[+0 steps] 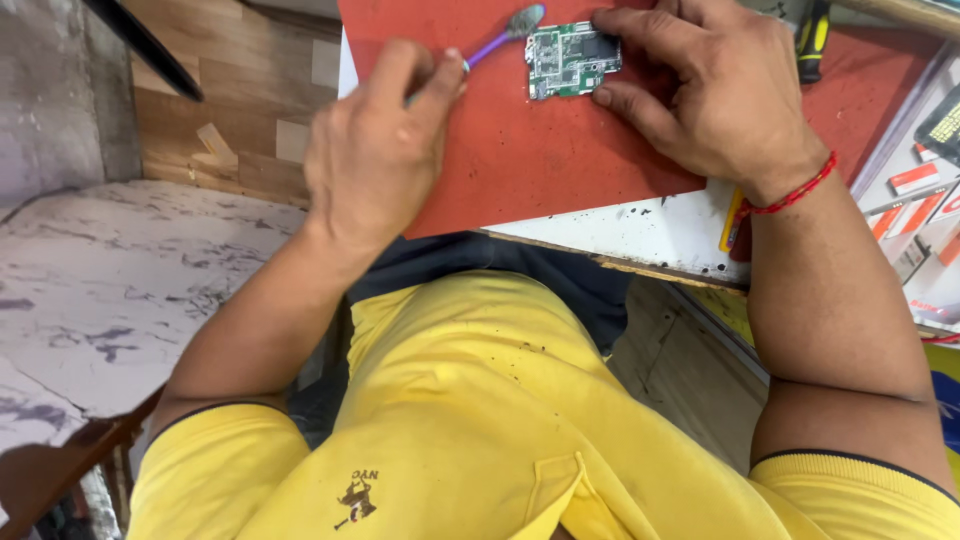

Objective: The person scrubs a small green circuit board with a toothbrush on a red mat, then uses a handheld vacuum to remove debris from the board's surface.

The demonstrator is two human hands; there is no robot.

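Bare red mat (540, 165) between left hand (375, 150) and right hand (720, 85): open lane from 6 o'clock edge up toward circuit board (572, 60). Board boxed in: right-hand fingers (640, 25) at 12 and 3 o'clock, toothbrush (500, 35) head just beside it at 10 o'clock. Screwdriver (812, 40) at 2 o'clock, past right hand. Small boxes (920, 220) crowd 3 o'clock side. White tabletop (640, 230) strip at 5 o'clock free.

Circuit board (571, 60) on mat (530, 160); brush (500, 36) left of board; mat on table (640, 232).
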